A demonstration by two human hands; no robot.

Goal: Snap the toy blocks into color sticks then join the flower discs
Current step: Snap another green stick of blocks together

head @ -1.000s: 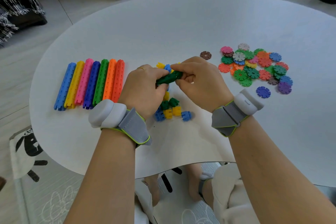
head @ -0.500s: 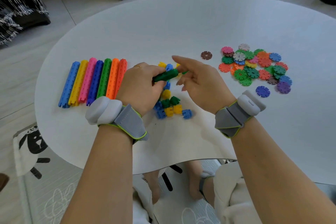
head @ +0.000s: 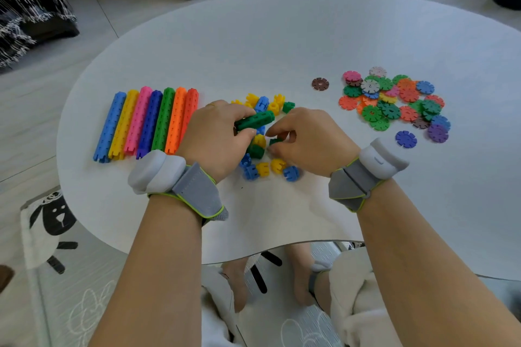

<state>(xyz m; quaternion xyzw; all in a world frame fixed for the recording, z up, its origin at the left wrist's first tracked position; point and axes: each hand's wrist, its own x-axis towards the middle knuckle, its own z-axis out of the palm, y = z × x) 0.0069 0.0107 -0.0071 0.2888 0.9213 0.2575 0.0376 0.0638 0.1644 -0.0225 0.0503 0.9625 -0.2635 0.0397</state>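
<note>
- The left hand grips a short green stick, fingers curled round its near end. The free end points toward 2 o'clock.
- The right hand is down among the loose blocks, thumb and fingertips pinching a green block at 5 o'clock of the stick.
- The loose blocks, yellow, blue and green, lie scattered from 12 to 6 o'clock between the hands.
- Seven finished sticks lie side by side, touching, at 9 o'clock of the left hand.
- The discs lie heaped at 2 o'clock of the right hand on the white table. A brown disc lies apart at the heap's 9 o'clock, a blue disc at its 6 o'clock.
</note>
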